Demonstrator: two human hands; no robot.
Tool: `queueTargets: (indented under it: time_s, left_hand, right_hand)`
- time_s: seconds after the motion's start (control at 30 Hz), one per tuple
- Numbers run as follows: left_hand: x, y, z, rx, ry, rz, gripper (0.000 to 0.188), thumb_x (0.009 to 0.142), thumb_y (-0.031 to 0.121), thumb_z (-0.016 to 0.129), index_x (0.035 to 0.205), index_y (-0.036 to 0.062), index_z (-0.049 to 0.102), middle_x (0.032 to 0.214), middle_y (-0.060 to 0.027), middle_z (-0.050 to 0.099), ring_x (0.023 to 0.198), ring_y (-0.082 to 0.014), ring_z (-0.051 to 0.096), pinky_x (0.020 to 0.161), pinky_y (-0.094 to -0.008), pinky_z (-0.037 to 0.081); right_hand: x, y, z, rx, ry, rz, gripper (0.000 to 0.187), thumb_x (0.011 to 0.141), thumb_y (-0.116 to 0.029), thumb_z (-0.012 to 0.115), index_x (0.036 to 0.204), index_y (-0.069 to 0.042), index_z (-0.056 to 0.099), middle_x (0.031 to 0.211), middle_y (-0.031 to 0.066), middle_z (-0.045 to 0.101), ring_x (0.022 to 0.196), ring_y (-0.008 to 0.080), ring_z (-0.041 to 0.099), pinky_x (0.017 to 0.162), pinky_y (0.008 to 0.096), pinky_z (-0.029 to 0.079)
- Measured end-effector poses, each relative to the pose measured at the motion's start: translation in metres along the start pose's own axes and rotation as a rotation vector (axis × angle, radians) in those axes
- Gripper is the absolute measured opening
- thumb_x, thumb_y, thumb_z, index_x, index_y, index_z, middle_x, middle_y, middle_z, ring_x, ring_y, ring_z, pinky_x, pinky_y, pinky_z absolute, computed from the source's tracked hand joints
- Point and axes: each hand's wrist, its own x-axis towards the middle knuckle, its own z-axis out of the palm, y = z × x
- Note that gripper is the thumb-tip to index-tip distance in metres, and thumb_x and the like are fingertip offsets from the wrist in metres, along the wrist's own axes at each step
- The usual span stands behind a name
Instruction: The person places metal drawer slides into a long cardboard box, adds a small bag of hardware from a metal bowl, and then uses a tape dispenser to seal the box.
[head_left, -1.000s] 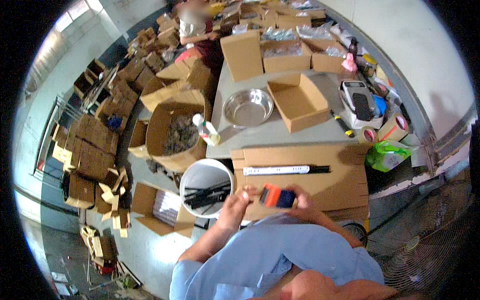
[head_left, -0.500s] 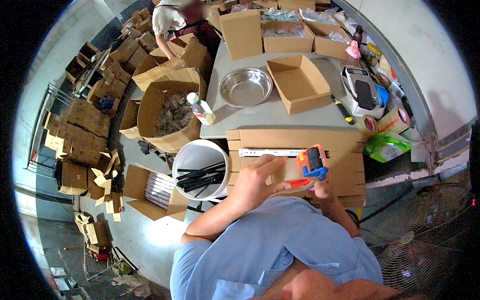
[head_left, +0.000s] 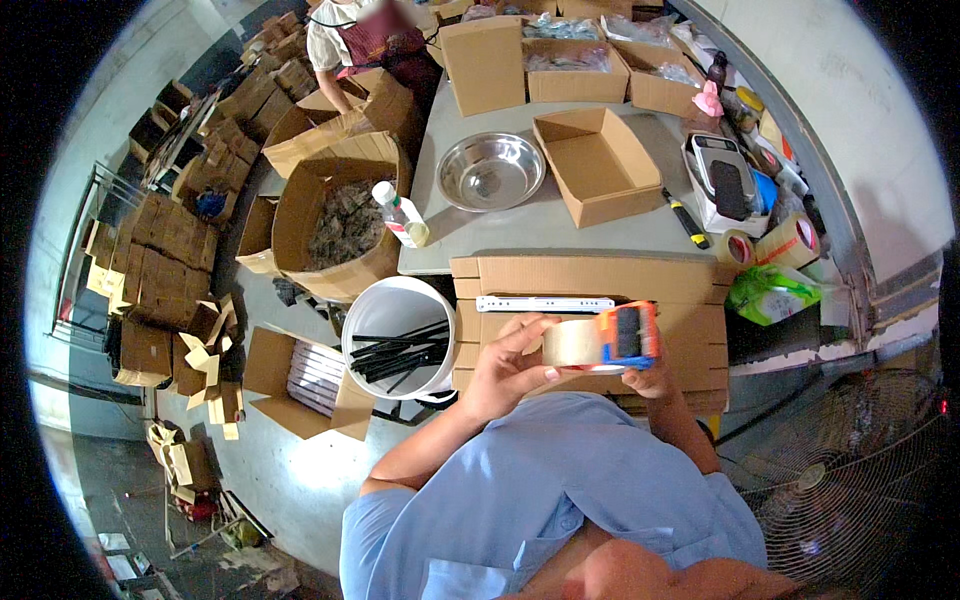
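Orange and blue plastic forms the tape dispenser [head_left: 630, 335], which is held above the flat cardboard sheet [head_left: 500, 272], toward its near side, with a pale tape roll [head_left: 572, 345] at its left end. The right hand [head_left: 652, 380] is clamped on the dispenser from below, most of its fingers concealed. The left hand [head_left: 505, 375] is at the roll's outer side, thumb and fingers parted around its edge; whether they press on it cannot be told. Judged risks: a sideways pull by the left hand could work the roll loose from the dispenser, and a slackened right grip could drop both onto the white rail [head_left: 545, 304] lying on the sheet, marking it or knocking it askew. Left of the sheet stands a white bucket [head_left: 398, 300] with black strips [head_left: 402, 355] inside; a leftward swing of the left elbow could knock it. Beyond the sheet's far edge are a metal bowl [head_left: 490, 172], an open carton [head_left: 600, 160] and, farther right, a yellow-and-black knife [head_left: 686, 220].
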Motion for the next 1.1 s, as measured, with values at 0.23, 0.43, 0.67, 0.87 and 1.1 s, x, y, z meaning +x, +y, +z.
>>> queueTargets:
  time_s: [0.23, 0.43, 0.67, 0.87, 1.1]
  left_hand:
    - [0.008, -0.02, -0.005, -0.132, -0.096, 0.099, 0.055, 0.081, -0.003, 0.059, 0.132, 0.0036, 0.039, 0.128, -0.0074, 0.035, 0.125, -0.0221, 0.033, 0.104, -0.0366, 0.029]
    - [0.017, -0.015, 0.01, 0.004, 0.089, 0.245, 0.061, 0.078, 0.018, 0.064, 0.131, 0.0004, 0.04, 0.135, -0.0126, 0.029, 0.13, -0.0239, 0.025, 0.107, -0.037, 0.018]
    - [0.009, 0.006, 0.005, 0.413, 0.017, 0.281, 0.062, 0.076, 0.02, 0.066, 0.129, -0.0013, 0.042, 0.129, -0.0146, 0.032, 0.124, -0.0255, 0.03, 0.104, -0.0352, 0.024]
    - [0.006, 0.013, 0.013, 0.465, 0.167, 0.401, 0.055, 0.07, 0.012, 0.075, 0.118, -0.0021, 0.053, 0.114, -0.0153, 0.05, 0.108, -0.0257, 0.049, 0.094, -0.0327, 0.038]
    - [0.001, 0.018, 0.013, 0.365, 0.158, 0.341, 0.039, 0.071, 0.004, 0.074, 0.107, -0.0021, 0.06, 0.112, -0.011, 0.051, 0.104, -0.0192, 0.051, 0.089, -0.0291, 0.042]
  right_hand:
    - [-0.01, 0.009, -0.014, -0.148, 0.056, -0.031, 0.082, 0.06, -0.023, 0.08, 0.128, -0.009, 0.037, 0.122, 0.0055, 0.047, 0.113, 0.0199, 0.046, 0.097, 0.0414, 0.037]
    - [-0.005, 0.001, 0.009, -0.162, 0.028, -0.051, 0.061, 0.067, -0.016, 0.078, 0.118, -0.006, 0.046, 0.115, 0.0097, 0.053, 0.106, 0.0214, 0.052, 0.092, 0.0399, 0.041]
    - [0.011, -0.009, 0.019, -0.529, -0.061, -0.516, 0.055, 0.066, -0.018, 0.079, 0.111, -0.005, 0.05, 0.105, 0.0138, 0.056, 0.097, 0.0274, 0.055, 0.086, 0.0397, 0.043]
    - [0.017, -0.027, 0.026, -0.865, -0.117, -0.783, 0.048, 0.062, -0.01, 0.078, 0.102, -0.004, 0.052, 0.094, 0.0123, 0.058, 0.088, 0.0303, 0.058, 0.076, 0.0399, 0.047]
    - [0.012, -0.03, 0.022, -1.052, -0.071, -0.902, 0.05, 0.062, -0.014, 0.079, 0.103, -0.006, 0.052, 0.09, 0.01, 0.057, 0.086, 0.0298, 0.058, 0.074, 0.0395, 0.047]
